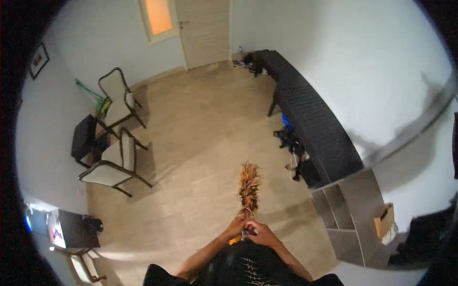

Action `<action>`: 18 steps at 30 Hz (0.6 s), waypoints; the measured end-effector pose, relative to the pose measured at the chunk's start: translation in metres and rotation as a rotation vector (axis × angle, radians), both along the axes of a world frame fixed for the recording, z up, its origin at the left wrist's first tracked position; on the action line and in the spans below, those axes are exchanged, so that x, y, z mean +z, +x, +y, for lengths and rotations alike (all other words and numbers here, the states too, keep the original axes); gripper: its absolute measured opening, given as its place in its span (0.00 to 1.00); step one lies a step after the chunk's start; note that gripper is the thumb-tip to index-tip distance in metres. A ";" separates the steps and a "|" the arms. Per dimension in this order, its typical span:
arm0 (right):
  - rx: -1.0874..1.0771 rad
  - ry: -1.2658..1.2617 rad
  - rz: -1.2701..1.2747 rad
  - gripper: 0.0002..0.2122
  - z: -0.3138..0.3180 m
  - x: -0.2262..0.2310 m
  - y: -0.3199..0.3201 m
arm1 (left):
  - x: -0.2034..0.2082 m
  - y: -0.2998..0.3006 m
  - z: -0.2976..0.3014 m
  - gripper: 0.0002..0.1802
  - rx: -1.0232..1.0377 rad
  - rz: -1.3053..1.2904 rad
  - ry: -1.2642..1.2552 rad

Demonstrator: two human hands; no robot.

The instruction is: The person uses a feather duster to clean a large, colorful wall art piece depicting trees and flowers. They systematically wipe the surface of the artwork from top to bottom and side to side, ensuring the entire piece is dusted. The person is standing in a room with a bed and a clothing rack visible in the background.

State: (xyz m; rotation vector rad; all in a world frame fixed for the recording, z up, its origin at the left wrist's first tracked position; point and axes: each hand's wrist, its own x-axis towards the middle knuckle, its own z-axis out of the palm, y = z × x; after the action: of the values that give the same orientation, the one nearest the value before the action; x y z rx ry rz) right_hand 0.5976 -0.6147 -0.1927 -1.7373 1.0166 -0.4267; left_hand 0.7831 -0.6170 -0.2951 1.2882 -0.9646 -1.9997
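1. The person's left hand (236, 225) and right hand (260, 233) are close together, low in the middle of the view, just in front of the person's dark shirt (250, 267).
2. Both hands hold a fluffy brown and orange feather duster (249, 186). The left hand's fingers are closed around the bottom of the feathers.
3. The right hand's fingers are curled around the handle end just below, touching the left hand.
4. The feather duster stands up from the hands and points away from the person, over the pale wooden floor (200, 143).
5. On the person's right, a long dark woven bench (310, 119) runs along the white wall, well apart from the hands.
6. A grey shelf with square holes (348, 214) stands at the near end of the bench.
7. On the person's left stand two metal chairs with cream seats (117, 152), beside a small black table (83, 138).
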 end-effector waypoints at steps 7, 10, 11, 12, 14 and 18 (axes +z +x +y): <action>0.066 -0.117 -0.103 0.14 -0.070 0.016 0.019 | 0.079 0.000 -0.049 0.23 0.312 0.026 0.217; 0.130 -0.036 -0.061 0.14 -0.091 0.015 0.022 | 0.062 0.007 -0.055 0.23 0.330 -0.008 0.233; 0.160 -0.044 -0.057 0.15 -0.096 0.009 0.022 | 0.035 0.012 -0.053 0.23 0.315 -0.046 0.190; 0.191 -0.053 -0.052 0.16 -0.099 0.004 0.025 | 0.020 0.017 -0.053 0.23 0.300 -0.080 0.145; 0.164 -0.081 -0.091 0.16 -0.104 -0.004 0.033 | 0.037 0.020 -0.058 0.23 0.395 -0.007 0.242; 0.103 -0.122 -0.156 0.16 -0.104 -0.006 0.063 | 0.025 0.050 -0.060 0.27 0.363 0.122 0.388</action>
State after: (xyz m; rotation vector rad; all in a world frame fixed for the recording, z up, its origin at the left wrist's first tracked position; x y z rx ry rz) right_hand 0.6609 -0.7184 -0.1985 -1.8244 0.8004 -0.5591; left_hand 0.8331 -0.6769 -0.2706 1.4013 -0.2621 -1.9992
